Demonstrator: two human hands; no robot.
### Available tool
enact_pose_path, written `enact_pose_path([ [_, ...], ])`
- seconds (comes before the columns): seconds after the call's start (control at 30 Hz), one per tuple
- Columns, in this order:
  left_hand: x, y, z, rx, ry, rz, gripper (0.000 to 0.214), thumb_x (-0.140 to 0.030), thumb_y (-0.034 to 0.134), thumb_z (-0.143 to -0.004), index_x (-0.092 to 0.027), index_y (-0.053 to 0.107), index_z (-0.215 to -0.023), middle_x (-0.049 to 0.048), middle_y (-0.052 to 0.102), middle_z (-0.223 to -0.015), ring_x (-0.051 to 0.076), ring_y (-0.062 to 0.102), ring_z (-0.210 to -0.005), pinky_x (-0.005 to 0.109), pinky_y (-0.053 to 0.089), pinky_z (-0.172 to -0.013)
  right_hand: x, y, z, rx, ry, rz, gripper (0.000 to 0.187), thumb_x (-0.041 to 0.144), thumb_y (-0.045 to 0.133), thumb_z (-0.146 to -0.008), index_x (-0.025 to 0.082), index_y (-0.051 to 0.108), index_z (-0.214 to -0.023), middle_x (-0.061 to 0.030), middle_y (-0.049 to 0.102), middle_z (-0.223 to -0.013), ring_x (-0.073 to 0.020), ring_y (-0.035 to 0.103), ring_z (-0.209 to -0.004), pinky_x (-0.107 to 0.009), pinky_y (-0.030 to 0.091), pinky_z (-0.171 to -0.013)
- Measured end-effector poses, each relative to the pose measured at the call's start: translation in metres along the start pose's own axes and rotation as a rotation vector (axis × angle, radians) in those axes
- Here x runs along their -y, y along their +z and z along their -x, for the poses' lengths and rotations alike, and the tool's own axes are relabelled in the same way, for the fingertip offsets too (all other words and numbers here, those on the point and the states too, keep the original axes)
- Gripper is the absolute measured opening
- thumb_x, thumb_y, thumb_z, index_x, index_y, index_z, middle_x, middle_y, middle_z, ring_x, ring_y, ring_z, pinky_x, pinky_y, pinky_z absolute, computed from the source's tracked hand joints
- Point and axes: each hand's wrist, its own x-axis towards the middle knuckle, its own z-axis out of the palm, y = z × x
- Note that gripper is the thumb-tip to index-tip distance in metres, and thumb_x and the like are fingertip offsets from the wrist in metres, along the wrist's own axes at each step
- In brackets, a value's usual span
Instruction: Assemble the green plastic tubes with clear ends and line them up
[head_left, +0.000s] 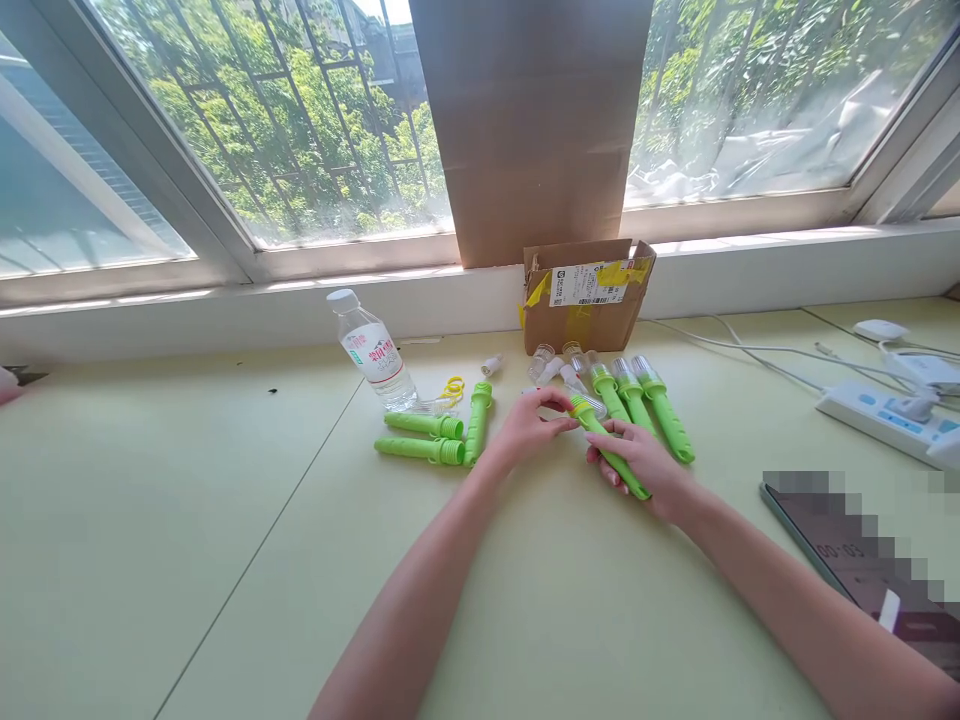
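That green handle (624,470) looks like light, stiff plastic, best taken mid-shaft, where the right hand (645,458) has its grip clamped. It's held over the desk (555,610), nearer the far edge; the left hand (529,426) is at its yellow-ringed end, whether pinching I can't tell.

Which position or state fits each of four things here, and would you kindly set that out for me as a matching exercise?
1. Bare right hand
2. Clear plastic bottle
3. Brown cardboard box
4. White plastic power strip

A. Farthest right of the four
B. Patched with yellow tape
C. Holding a slim green plastic tube
D. Farthest left of the four

Right pairs: 1-C, 2-D, 3-B, 4-A.
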Motion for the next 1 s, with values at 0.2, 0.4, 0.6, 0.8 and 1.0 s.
enact_pose_path([
  [0.2, -0.0044, -0.0021, 0.0008, 0.022, 0.040, -0.045, 0.031, -0.036, 0.074, -0.067, -0.017, 0.064, -0.089, 0.0062, 0.063, -0.095, 0.020, 0.056, -0.095, 0.027, 0.047, -0.069, -0.0023, -0.0015, -0.0030, 0.056, 0.003, -0.033, 0.031, 0.047, 0.060, -0.083, 0.017, 0.063, -0.088, -0.0032, 0.062, -0.074, -0.0092, 0.053, -0.054, -0.021, 0.044, -0.045],
  [0.4, -0.0037, -0.0036, -0.0003, 0.056, 0.004, -0.037, 0.027, -0.033, 0.073, -0.068, -0.017, 0.063, -0.087, 0.0060, 0.063, -0.093, 0.021, 0.057, -0.096, 0.026, 0.047, -0.065, -0.0019, -0.0027, -0.0032, 0.047, 0.052, -0.051, 0.036, 0.051, 0.055, -0.085, 0.017, 0.063, -0.090, -0.0002, 0.057, -0.066, -0.0069, 0.045, -0.045, -0.018, 0.033, -0.035],
  [0.6, -0.0001, 0.0001, -0.0020, 0.002, 0.017, -0.019, 0.029, -0.036, 0.073, -0.067, -0.015, 0.063, -0.083, 0.0044, 0.063, -0.086, 0.017, 0.058, -0.084, 0.026, 0.047, -0.064, -0.0016, -0.0033, -0.0028, 0.016, 0.050, -0.011, 0.031, 0.049, 0.059, -0.082, 0.020, 0.058, -0.090, 0.0017, 0.058, -0.062, -0.0042, 0.037, -0.037, -0.016, 0.025, -0.032],
  [0.8, 0.0020, -0.0004, 0.0002, 0.012, 0.021, -0.056, 0.028, -0.030, 0.075, -0.066, -0.017, 0.063, -0.088, 0.0062, 0.064, -0.094, 0.021, 0.058, -0.097, 0.027, 0.048, -0.069, -0.0047, -0.0028, -0.0047, -0.001, 0.010, -0.025, 0.026, 0.042, 0.066, -0.079, 0.020, 0.052, -0.085, -0.0024, 0.066, -0.071, -0.0063, 0.044, -0.040, -0.017, 0.029, -0.032],
  [1.0, 0.0013, -0.0009, 0.0001, 0.006, -0.001, -0.058, 0.025, -0.031, 0.073, -0.068, -0.016, 0.063, -0.085, 0.0051, 0.063, -0.091, 0.018, 0.058, -0.088, 0.028, 0.048, -0.070, -0.0046, -0.0042, -0.0055, 0.035, -0.012, -0.064, 0.025, 0.040, 0.061, -0.084, 0.015, 0.061, -0.091, -0.0077, 0.067, -0.081, -0.0108, 0.057, -0.058, -0.021, 0.047, -0.047],
])
